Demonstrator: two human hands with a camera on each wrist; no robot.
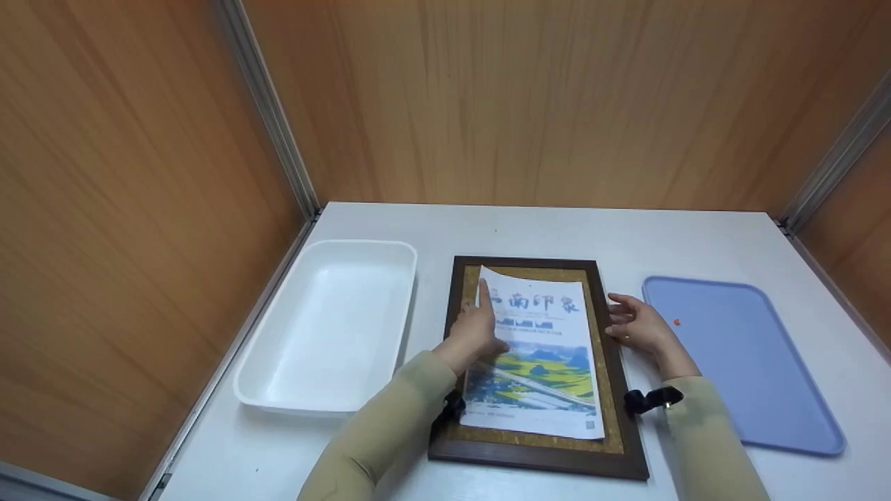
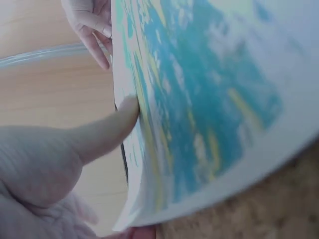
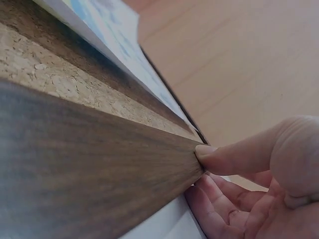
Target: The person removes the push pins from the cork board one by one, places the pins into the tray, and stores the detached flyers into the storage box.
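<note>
A printed landscape poster (image 1: 543,362) lies on a cork board in a dark wooden frame (image 1: 536,456) at the table's middle. My left hand (image 1: 480,334) pinches the poster's left edge, and its top left corner is lifted and curled. In the left wrist view the thumb (image 2: 99,134) presses on the raised sheet (image 2: 209,99), with cork (image 2: 249,224) showing beneath. My right hand (image 1: 637,323) rests against the frame's right rail with relaxed fingers. Close up, its thumb tip (image 3: 209,154) touches the outer side of the wood (image 3: 75,164).
An empty white tub (image 1: 240,390) stands left of the frame. A flat blue tray (image 1: 752,362) lies to the right with one small orange speck (image 1: 676,322) on it. Wooden walls enclose the white table (image 1: 543,229) on three sides.
</note>
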